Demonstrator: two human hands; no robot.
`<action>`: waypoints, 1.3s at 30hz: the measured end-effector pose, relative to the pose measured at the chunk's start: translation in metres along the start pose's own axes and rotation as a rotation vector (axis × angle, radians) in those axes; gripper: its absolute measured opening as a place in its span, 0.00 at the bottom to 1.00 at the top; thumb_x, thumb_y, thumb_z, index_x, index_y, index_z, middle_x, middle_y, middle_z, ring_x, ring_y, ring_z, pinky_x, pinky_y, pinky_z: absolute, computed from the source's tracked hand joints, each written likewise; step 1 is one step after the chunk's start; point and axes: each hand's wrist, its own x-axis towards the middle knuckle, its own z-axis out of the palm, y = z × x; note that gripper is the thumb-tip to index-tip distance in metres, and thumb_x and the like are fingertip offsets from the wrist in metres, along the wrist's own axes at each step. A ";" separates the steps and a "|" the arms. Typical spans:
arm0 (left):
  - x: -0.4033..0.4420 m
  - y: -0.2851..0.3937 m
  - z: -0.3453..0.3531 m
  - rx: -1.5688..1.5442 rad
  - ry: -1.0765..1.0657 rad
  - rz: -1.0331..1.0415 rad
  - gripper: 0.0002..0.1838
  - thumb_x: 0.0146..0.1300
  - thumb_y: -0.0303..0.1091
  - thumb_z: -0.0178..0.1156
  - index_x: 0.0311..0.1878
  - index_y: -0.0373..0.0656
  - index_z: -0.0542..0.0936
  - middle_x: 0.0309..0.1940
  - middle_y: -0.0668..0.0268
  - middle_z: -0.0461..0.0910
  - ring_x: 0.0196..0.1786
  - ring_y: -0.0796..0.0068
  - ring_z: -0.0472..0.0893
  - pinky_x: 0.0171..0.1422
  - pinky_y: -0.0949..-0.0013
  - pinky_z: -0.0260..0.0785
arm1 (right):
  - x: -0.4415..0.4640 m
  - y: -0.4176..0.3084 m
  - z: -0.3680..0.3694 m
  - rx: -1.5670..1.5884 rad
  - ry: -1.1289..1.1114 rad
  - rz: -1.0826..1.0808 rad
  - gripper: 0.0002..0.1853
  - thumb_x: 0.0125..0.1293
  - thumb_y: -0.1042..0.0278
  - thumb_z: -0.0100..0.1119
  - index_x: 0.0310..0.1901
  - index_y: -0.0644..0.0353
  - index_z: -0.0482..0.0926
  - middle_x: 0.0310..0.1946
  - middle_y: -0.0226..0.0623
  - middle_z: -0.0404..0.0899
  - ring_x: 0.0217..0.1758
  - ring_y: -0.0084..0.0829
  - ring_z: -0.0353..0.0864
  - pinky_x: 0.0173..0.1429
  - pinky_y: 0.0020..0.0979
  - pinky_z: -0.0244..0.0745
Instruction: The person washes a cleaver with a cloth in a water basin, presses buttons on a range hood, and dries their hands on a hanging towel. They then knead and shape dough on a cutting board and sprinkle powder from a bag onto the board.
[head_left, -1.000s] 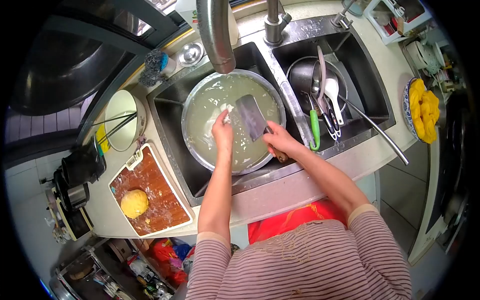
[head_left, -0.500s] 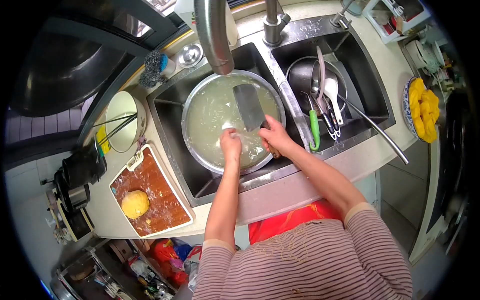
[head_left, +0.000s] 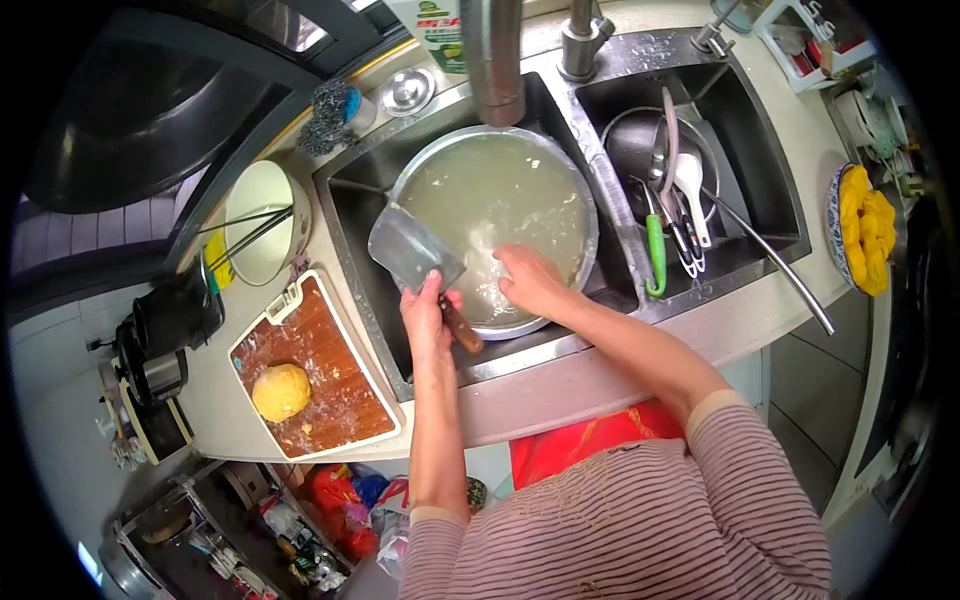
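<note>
My left hand (head_left: 426, 315) is closed around a cleaver (head_left: 410, 245) where its wooden handle meets the blade. The broad grey blade lies tilted over the left rim of a large metal basin (head_left: 592, 215). Cloudy, pale greenish water (head_left: 480, 190) fills the basin. My right hand (head_left: 535, 283) reaches over the near side of the water with thumb and fingers apart. Its fingertips are at the surface, and I see nothing held in it. A bright white patch shows on the water beside those fingertips.
The basin stands in the left sink bowl (head_left: 350, 225), under a faucet (head_left: 497, 80). The right bowl holds a pot (head_left: 630, 135) with utensils, including a green-handled one (head_left: 656, 250). Yellow dough (head_left: 281, 392) rests on a cutting board (head_left: 335, 355) at left. A plate of yellow pieces (head_left: 868, 230) sits right.
The cleaver has passed from my right hand to my left and swung toward the basin's left rim. My right hand has moved down to the water. The view has shifted slightly.
</note>
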 end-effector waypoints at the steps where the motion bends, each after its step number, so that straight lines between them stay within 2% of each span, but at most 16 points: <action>1: -0.004 0.009 -0.007 0.002 -0.047 -0.015 0.11 0.59 0.27 0.55 0.43 0.38 0.67 0.28 0.62 0.76 0.15 0.76 0.72 0.16 0.75 0.67 | 0.003 0.001 0.015 -0.070 0.039 -0.119 0.23 0.52 0.72 0.55 0.53 0.56 0.70 0.53 0.47 0.69 0.58 0.41 0.66 0.61 0.39 0.61; 4: -0.011 0.016 -0.020 -0.084 -0.025 -0.068 0.12 0.59 0.28 0.55 0.44 0.39 0.66 0.24 0.64 0.74 0.15 0.75 0.72 0.15 0.74 0.67 | 0.009 0.005 0.052 -0.375 0.058 -0.297 0.21 0.50 0.73 0.56 0.50 0.50 0.73 0.48 0.46 0.73 0.53 0.42 0.71 0.57 0.39 0.66; 7: -0.008 0.017 -0.034 -0.175 -0.073 -0.144 0.14 0.57 0.23 0.51 0.46 0.38 0.62 0.27 0.59 0.73 0.17 0.69 0.75 0.17 0.70 0.70 | 0.022 0.013 0.056 -0.269 -0.437 -0.082 0.16 0.51 0.73 0.52 0.43 0.49 0.78 0.42 0.42 0.77 0.46 0.43 0.76 0.50 0.41 0.71; 9: -0.007 0.018 -0.040 -0.128 -0.172 -0.161 0.19 0.52 0.19 0.46 0.50 0.35 0.61 0.31 0.55 0.72 0.23 0.65 0.75 0.24 0.66 0.72 | 0.016 0.010 0.036 0.011 -0.378 0.079 0.15 0.50 0.74 0.53 0.42 0.51 0.79 0.40 0.40 0.77 0.44 0.40 0.77 0.47 0.37 0.71; 10: -0.007 0.017 -0.040 -0.145 -0.158 -0.191 0.18 0.51 0.18 0.47 0.47 0.36 0.62 0.28 0.57 0.73 0.22 0.67 0.77 0.23 0.68 0.73 | 0.016 0.007 0.026 0.147 -0.344 0.160 0.15 0.50 0.74 0.53 0.42 0.53 0.79 0.39 0.39 0.78 0.43 0.38 0.77 0.46 0.36 0.72; 13: -0.003 0.010 -0.037 -0.038 -0.247 -0.210 0.21 0.46 0.16 0.48 0.47 0.34 0.65 0.31 0.58 0.73 0.26 0.69 0.76 0.27 0.70 0.73 | 0.003 -0.002 0.016 0.677 -0.187 0.286 0.14 0.51 0.73 0.55 0.41 0.57 0.79 0.36 0.37 0.77 0.41 0.33 0.77 0.44 0.31 0.71; 16: -0.006 0.003 -0.022 -0.036 -0.351 -0.189 0.22 0.45 0.16 0.49 0.48 0.35 0.65 0.32 0.60 0.74 0.28 0.70 0.77 0.27 0.70 0.73 | -0.003 -0.035 0.012 0.780 0.084 -0.065 0.12 0.51 0.72 0.58 0.40 0.60 0.78 0.36 0.37 0.76 0.40 0.30 0.76 0.45 0.27 0.70; 18: -0.011 -0.001 -0.013 0.064 -0.377 -0.180 0.23 0.43 0.16 0.49 0.48 0.36 0.67 0.32 0.62 0.74 0.28 0.72 0.77 0.26 0.74 0.69 | 0.001 -0.041 0.025 0.599 0.073 -0.120 0.14 0.52 0.74 0.54 0.43 0.57 0.78 0.44 0.42 0.73 0.49 0.39 0.72 0.51 0.33 0.68; 20: -0.014 -0.001 -0.009 0.155 -0.447 -0.183 0.23 0.43 0.16 0.50 0.48 0.37 0.68 0.30 0.63 0.74 0.26 0.74 0.76 0.25 0.76 0.67 | 0.006 -0.052 0.021 0.335 0.152 -0.075 0.18 0.55 0.74 0.51 0.49 0.53 0.75 0.49 0.45 0.69 0.52 0.43 0.70 0.53 0.38 0.66; 23: -0.031 0.008 -0.006 0.191 -0.467 -0.229 0.23 0.43 0.17 0.50 0.48 0.37 0.68 0.28 0.64 0.74 0.24 0.76 0.75 0.24 0.77 0.66 | 0.028 -0.039 0.018 0.313 0.255 -0.056 0.22 0.58 0.75 0.50 0.56 0.51 0.70 0.50 0.51 0.65 0.53 0.49 0.68 0.56 0.39 0.65; 24: -0.036 0.014 -0.005 0.208 -0.474 -0.221 0.24 0.43 0.17 0.50 0.49 0.37 0.68 0.28 0.64 0.74 0.24 0.76 0.75 0.24 0.77 0.66 | 0.039 -0.031 0.014 0.351 0.210 -0.027 0.23 0.59 0.74 0.49 0.57 0.49 0.69 0.52 0.51 0.64 0.55 0.48 0.67 0.57 0.37 0.65; 26: -0.044 0.025 -0.004 0.238 -0.483 -0.205 0.24 0.43 0.17 0.49 0.49 0.36 0.68 0.27 0.64 0.74 0.23 0.76 0.75 0.24 0.77 0.65 | 0.062 -0.006 0.013 0.398 0.340 -0.151 0.19 0.58 0.73 0.51 0.53 0.56 0.72 0.48 0.45 0.71 0.50 0.39 0.73 0.52 0.33 0.68; 29: -0.044 0.035 -0.004 0.191 -0.506 -0.283 0.25 0.42 0.16 0.49 0.49 0.36 0.69 0.26 0.63 0.74 0.23 0.76 0.75 0.23 0.77 0.65 | 0.072 0.010 -0.002 0.878 0.042 0.137 0.18 0.55 0.72 0.57 0.49 0.63 0.73 0.41 0.38 0.77 0.43 0.29 0.76 0.47 0.27 0.71; 32: -0.047 0.036 -0.001 0.065 -0.494 -0.340 0.24 0.43 0.17 0.48 0.48 0.36 0.69 0.19 0.62 0.72 0.20 0.75 0.74 0.22 0.76 0.65 | 0.063 0.011 -0.011 0.984 0.110 0.169 0.18 0.51 0.71 0.62 0.45 0.66 0.75 0.35 0.33 0.79 0.38 0.24 0.77 0.42 0.24 0.71; 35: -0.042 0.021 -0.003 -0.022 -0.534 -0.381 0.24 0.42 0.16 0.49 0.48 0.35 0.69 0.21 0.63 0.74 0.20 0.75 0.74 0.22 0.76 0.66 | 0.061 0.018 -0.001 0.922 0.161 0.198 0.14 0.55 0.72 0.59 0.44 0.65 0.74 0.36 0.32 0.78 0.38 0.21 0.75 0.43 0.22 0.70; 39: -0.051 0.013 0.005 -0.159 -0.470 -0.415 0.23 0.42 0.15 0.47 0.48 0.33 0.68 0.19 0.61 0.72 0.18 0.73 0.71 0.22 0.74 0.66 | 0.064 0.026 0.016 0.744 0.338 0.304 0.12 0.56 0.69 0.58 0.41 0.65 0.76 0.30 0.33 0.79 0.34 0.20 0.75 0.39 0.23 0.70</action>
